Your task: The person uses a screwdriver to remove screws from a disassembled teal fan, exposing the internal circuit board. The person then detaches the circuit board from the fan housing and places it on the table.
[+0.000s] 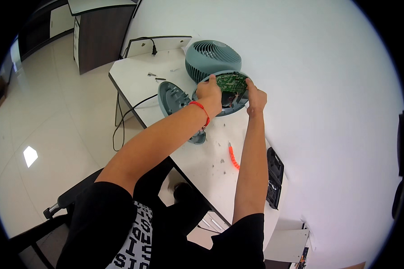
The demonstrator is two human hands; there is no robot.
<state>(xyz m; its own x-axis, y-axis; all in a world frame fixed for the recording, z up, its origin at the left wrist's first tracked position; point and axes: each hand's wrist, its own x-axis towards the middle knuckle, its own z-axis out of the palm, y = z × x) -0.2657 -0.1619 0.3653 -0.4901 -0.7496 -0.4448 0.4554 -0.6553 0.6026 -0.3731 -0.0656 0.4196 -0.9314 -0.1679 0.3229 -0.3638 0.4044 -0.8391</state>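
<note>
Both hands are at the opened round base of a grey-green fan, which tilts toward me. A green circuit board full of small parts shows in its upper half. My left hand, with a red cord bracelet at the wrist, grips the board's left edge with the thumb on top. At the opposite edge, my right hand pinches the board; some of its fingers are hidden. Wires show in the dark hollow below the board. Left of my left hand lies a loose grey-green shell cover, inside up, partly behind my forearm.
The fan's slatted head stands against the wall. On the white table are an orange flexible screwdriver shaft, several small screws, and a black tool case past my right forearm. A black cable hangs over the left edge.
</note>
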